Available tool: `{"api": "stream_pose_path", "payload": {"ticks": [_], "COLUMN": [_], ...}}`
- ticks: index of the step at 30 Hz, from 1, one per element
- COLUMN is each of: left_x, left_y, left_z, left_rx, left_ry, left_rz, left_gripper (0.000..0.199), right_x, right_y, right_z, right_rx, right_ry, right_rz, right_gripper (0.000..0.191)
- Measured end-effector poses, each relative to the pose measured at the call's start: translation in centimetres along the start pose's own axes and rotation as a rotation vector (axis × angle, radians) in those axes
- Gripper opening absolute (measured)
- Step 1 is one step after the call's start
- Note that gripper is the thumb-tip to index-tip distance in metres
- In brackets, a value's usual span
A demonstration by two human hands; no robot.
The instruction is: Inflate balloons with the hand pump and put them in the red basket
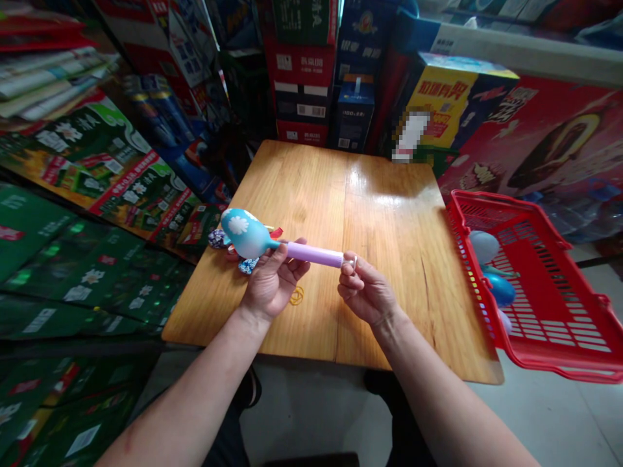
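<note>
A blue balloon with white flower prints (243, 232), partly inflated, sits on the nozzle of a purple hand pump (315, 254). My left hand (272, 282) pinches the balloon's neck at the nozzle, its other fingers under the pump barrel. At the pump's right end, my right hand (367, 285) has its fingers closed round the white handle (349, 262). Both hands hold the pump level above the wooden table (311, 194). Yellow rubber bands (296, 296) lie beside my left hand. Behind the balloon, several patterned uninflated balloons (248, 266) are partly hidden.
To the right of the table stands a red basket (569, 337) with several balloons inside, a blue one (501, 289) among them. Stacked green cartons (87, 279) line the left side. More boxes (302, 65) rise behind the table's far edge.
</note>
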State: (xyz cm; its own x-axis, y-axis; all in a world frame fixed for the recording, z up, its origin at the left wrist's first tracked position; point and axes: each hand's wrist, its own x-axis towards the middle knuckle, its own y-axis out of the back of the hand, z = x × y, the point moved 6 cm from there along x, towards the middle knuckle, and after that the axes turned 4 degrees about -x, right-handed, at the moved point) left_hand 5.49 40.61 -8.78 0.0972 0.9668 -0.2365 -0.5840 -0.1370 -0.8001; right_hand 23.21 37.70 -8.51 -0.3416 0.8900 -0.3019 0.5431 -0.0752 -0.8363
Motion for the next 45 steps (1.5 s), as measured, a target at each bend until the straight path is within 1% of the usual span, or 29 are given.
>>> {"api": "stream_pose_path", "payload": {"ticks": [3, 5, 8, 10, 13, 15, 17, 20, 22, 24, 27, 30, 32, 34, 36, 38, 41, 43, 45], "left_x": [0.3, 0.4, 0.7, 0.9, 1.2, 1.1, 0.7, -0.1, -0.4, -0.3, 0.1, 0.5, 0.8, 1.0, 0.9, 0.6, 0.0, -0.1, 0.1], "left_y": [0.1, 0.1, 0.1, 0.1, 0.0, -0.2, -0.6, -1.0, -1.0, -1.0, -0.9, -0.8, -0.7, -0.6, -0.6, -0.8, -0.9, -0.8, -0.8], "left_z": [0.1, 0.0, 0.0, 0.7, 2.5, 3.3, 2.8, 1.0, 0.2, -0.1, -0.2, 0.3, 1.2, 2.4, 3.2, 2.7, 0.9, 0.1, -0.1], "left_rx": [-0.009, -0.013, -0.013, -0.010, -0.006, 0.006, 0.034, 0.057, 0.049, 0.044, 0.044, 0.040, 0.030, 0.012, 0.014, 0.044, 0.067, 0.061, 0.058], "left_ry": [0.001, 0.019, 0.030, 0.013, -0.076, -0.122, -0.084, 0.007, 0.017, 0.017, 0.032, 0.032, 0.004, -0.054, -0.093, -0.052, 0.046, 0.049, 0.032], "left_rz": [0.012, 0.018, 0.023, 0.025, 0.011, -0.012, -0.044, -0.086, -0.094, -0.094, -0.087, -0.077, -0.064, -0.055, -0.067, -0.096, -0.118, -0.115, -0.110], "left_gripper": [0.025, 0.027, 0.023, 0.021, 0.019, 0.020, 0.024, 0.029, 0.028, 0.028, 0.027, 0.026, 0.025, 0.023, 0.023, 0.025, 0.029, 0.030, 0.029], "right_x": [0.2, 0.3, 0.3, 0.1, -0.3, -0.4, -0.4, -0.1, 0.1, 0.2, 0.2, 0.1, -0.1, -0.5, -0.9, -1.1, -0.9, -0.6, -0.4], "right_y": [0.0, 0.0, 0.0, 0.0, 0.0, -0.1, 0.0, 0.0, 0.1, 0.1, 0.1, 0.0, -0.1, -0.2, -0.1, 0.1, 0.3, 0.3, 0.3], "right_z": [0.1, 0.1, -0.2, -0.7, -1.8, -2.1, -1.7, -0.8, -0.6, -0.4, -0.3, -0.7, -1.4, -2.3, -3.0, -2.9, -1.7, -0.9, -0.6], "right_rx": [-0.022, -0.008, 0.027, 0.042, 0.049, 0.038, 0.019, 0.025, 0.047, 0.053, 0.056, 0.047, 0.024, 0.016, 0.017, 0.004, -0.027, -0.029, -0.019], "right_ry": [0.002, 0.003, -0.004, -0.011, 0.010, 0.032, 0.026, -0.006, -0.013, -0.022, -0.034, -0.028, -0.018, 0.007, 0.045, 0.059, 0.029, 0.015, 0.010], "right_rz": [-0.010, -0.012, -0.014, -0.010, 0.002, 0.015, 0.031, 0.039, 0.030, 0.029, 0.044, 0.047, 0.045, 0.039, 0.037, 0.051, 0.065, 0.058, 0.058], "right_gripper": [0.022, 0.019, 0.012, 0.009, 0.005, 0.005, 0.005, 0.012, 0.015, 0.014, 0.010, 0.007, 0.006, 0.006, 0.005, 0.006, 0.012, 0.015, 0.016]}}
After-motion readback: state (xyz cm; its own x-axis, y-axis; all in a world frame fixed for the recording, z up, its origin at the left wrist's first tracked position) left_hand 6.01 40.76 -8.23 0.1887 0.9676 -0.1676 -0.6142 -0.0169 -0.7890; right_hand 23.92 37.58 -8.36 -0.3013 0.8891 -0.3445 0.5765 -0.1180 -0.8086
